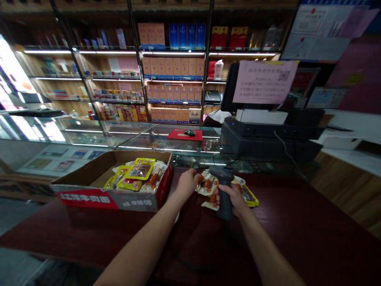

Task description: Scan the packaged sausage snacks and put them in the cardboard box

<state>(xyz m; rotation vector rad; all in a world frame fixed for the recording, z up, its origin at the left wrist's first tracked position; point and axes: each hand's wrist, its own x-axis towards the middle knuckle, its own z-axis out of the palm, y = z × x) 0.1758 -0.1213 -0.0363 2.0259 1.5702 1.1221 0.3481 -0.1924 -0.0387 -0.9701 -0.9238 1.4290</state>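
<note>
My right hand (235, 198) is wrapped around the handle of a dark barcode scanner (224, 198), its head pointing away over the counter. The closed fingers of my left hand (188, 184) pinch the left edge of a clear-and-white snack packet (206, 183) with brown food inside. More packets lie around and behind the scanner, among them a yellow-edged packet (250, 196) at the right; the scanner partly hides them. To the left, an open cardboard box (104, 198) holds several yellow packets (139, 169) and whitish packets (154, 174).
The dark red counter (119, 234) meets a glass display case (143, 137) behind. A computer mouse (189, 132) rests on a red pad. A monitor (230, 87) bearing a pink paper stands on a black machine (253, 139) at the right. Stocked shelves (172, 79) line the wall.
</note>
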